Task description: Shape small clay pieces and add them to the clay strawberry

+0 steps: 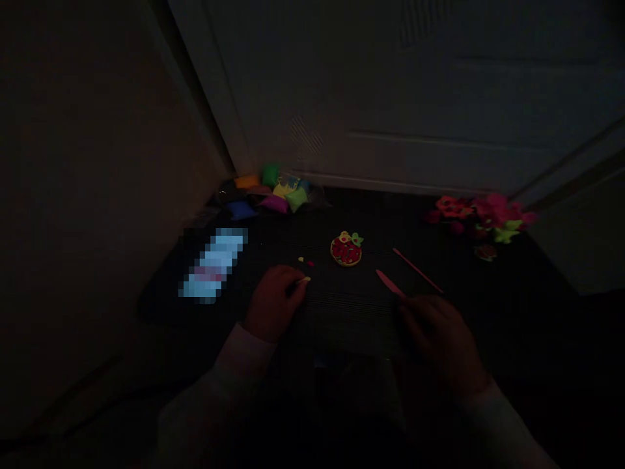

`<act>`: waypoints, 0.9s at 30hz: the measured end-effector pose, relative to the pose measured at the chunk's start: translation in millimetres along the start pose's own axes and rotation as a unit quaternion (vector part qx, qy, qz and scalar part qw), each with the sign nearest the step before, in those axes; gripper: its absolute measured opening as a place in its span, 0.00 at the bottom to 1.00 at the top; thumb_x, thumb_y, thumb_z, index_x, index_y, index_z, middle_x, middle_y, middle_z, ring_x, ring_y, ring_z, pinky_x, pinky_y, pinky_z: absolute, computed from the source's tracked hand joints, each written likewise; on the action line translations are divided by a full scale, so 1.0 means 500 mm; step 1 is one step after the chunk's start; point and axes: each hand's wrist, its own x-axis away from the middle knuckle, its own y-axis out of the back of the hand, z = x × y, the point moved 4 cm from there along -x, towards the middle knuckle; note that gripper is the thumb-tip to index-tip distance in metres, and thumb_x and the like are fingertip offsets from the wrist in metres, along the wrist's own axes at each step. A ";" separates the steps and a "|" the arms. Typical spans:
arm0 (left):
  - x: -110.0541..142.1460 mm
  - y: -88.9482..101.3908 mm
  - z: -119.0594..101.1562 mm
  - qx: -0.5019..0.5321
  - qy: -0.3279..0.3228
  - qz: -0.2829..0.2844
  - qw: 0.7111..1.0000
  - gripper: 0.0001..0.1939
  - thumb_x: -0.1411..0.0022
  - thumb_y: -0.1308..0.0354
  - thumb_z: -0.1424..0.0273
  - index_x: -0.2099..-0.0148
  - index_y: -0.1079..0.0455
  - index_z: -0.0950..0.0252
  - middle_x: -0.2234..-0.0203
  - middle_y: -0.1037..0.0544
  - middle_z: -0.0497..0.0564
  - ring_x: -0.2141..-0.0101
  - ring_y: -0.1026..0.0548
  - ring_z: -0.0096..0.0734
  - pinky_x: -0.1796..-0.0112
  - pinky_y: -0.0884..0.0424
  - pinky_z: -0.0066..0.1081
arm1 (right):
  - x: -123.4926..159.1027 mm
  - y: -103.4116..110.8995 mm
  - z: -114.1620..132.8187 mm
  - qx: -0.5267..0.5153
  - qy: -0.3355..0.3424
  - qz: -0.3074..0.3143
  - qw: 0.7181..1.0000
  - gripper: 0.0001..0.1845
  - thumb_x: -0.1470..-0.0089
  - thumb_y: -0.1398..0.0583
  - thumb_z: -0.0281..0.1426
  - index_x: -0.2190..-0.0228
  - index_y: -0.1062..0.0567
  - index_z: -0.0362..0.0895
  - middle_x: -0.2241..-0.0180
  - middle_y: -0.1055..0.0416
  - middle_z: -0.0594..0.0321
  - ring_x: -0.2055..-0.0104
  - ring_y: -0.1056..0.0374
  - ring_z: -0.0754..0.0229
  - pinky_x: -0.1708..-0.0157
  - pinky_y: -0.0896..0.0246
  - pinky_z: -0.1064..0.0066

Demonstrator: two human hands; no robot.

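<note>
The scene is very dark. My left hand [274, 303] rests low over the black table, closed, with a small pale yellow piece of clay [305, 280] at its fingertips. Just beyond those fingers lie a tiny yellow bit [301, 259] and a red bit [310, 264]. My right hand [442, 339] is closed around a pink plastic modelling knife [388, 282], whose blade points up and to the left. Between and beyond both hands sits a small round red clay piece with a yellow rim [346, 254], topped at its far edge by a yellow and a green flower-like shape.
A pink thin modelling stick [417, 270] lies beyond my right hand. Several coloured clay packets [273, 192] are heaped at the back left. A lit, blurred screen [215, 264] lies on the left. Bright pink, orange and yellow-green shapes [495, 212] stand at the back right.
</note>
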 end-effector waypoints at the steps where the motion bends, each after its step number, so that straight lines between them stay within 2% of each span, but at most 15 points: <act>1: 0.016 -0.001 -0.016 0.013 -0.003 0.005 1.000 0.08 0.46 0.48 0.69 0.67 0.30 0.67 0.70 0.25 0.53 0.67 0.29 0.33 0.63 0.33 0.34 | 0.004 0.007 0.020 -0.012 0.001 -0.012 1.000 0.11 0.48 0.48 0.35 0.66 0.29 0.44 0.68 0.29 0.58 0.66 0.33 0.57 0.67 0.36 0.63; 4: 0.074 -0.011 -0.070 0.079 -0.018 0.065 0.995 0.09 0.47 0.47 0.67 0.68 0.29 0.65 0.75 0.24 0.48 0.74 0.27 0.27 0.72 0.31 0.25 | 0.021 0.024 0.108 -0.115 0.039 -0.026 0.992 0.12 0.48 0.47 0.32 0.61 0.31 0.44 0.64 0.28 0.59 0.61 0.33 0.60 0.62 0.36 0.67; 7: 0.126 -0.017 -0.108 0.231 0.014 0.155 0.960 0.09 0.48 0.46 0.69 0.66 0.28 0.67 0.71 0.23 0.50 0.70 0.27 0.29 0.67 0.32 0.26 | 0.046 0.029 0.188 -0.207 0.069 -0.008 0.976 0.14 0.48 0.47 0.28 0.57 0.32 0.44 0.60 0.29 0.59 0.58 0.34 0.63 0.59 0.36 0.71; 10: 0.156 -0.003 -0.122 0.289 0.050 0.185 0.938 0.09 0.50 0.45 0.71 0.66 0.27 0.67 0.70 0.23 0.50 0.67 0.27 0.31 0.64 0.34 0.28 | 0.069 0.032 0.223 -0.261 0.062 -0.014 0.963 0.12 0.48 0.47 0.26 0.61 0.29 0.44 0.60 0.29 0.59 0.58 0.33 0.64 0.58 0.37 0.72; 15: 0.173 0.010 -0.118 0.360 0.115 0.198 0.904 0.08 0.51 0.43 0.68 0.69 0.27 0.66 0.72 0.23 0.48 0.67 0.28 0.31 0.62 0.36 0.29 | 0.084 0.040 0.226 -0.291 0.038 -0.018 0.956 0.12 0.49 0.46 0.27 0.62 0.28 0.45 0.61 0.28 0.60 0.58 0.33 0.63 0.58 0.36 0.71; 19: 0.162 -0.001 -0.109 0.379 0.140 0.182 0.896 0.07 0.53 0.43 0.69 0.71 0.27 0.66 0.74 0.24 0.48 0.69 0.29 0.30 0.64 0.36 0.29 | 0.066 0.036 0.220 -0.288 0.017 -0.020 0.957 0.10 0.49 0.46 0.27 0.64 0.27 0.46 0.64 0.26 0.62 0.61 0.31 0.63 0.61 0.35 0.72; 23: 0.135 -0.020 -0.093 0.381 0.172 0.177 0.891 0.08 0.53 0.43 0.68 0.71 0.28 0.67 0.75 0.25 0.48 0.70 0.30 0.29 0.66 0.36 0.29 | 0.038 0.012 0.202 -0.289 -0.016 -0.014 0.957 0.07 0.49 0.45 0.29 0.67 0.28 0.46 0.68 0.26 0.63 0.66 0.30 0.64 0.66 0.34 0.73; 27: 0.101 -0.042 -0.075 0.391 0.217 0.194 0.873 0.09 0.52 0.43 0.67 0.70 0.27 0.67 0.75 0.25 0.48 0.72 0.31 0.28 0.69 0.37 0.27 | 0.012 -0.019 0.179 -0.285 -0.024 0.008 0.958 0.07 0.50 0.45 0.28 0.68 0.28 0.46 0.68 0.26 0.63 0.65 0.31 0.63 0.65 0.34 0.73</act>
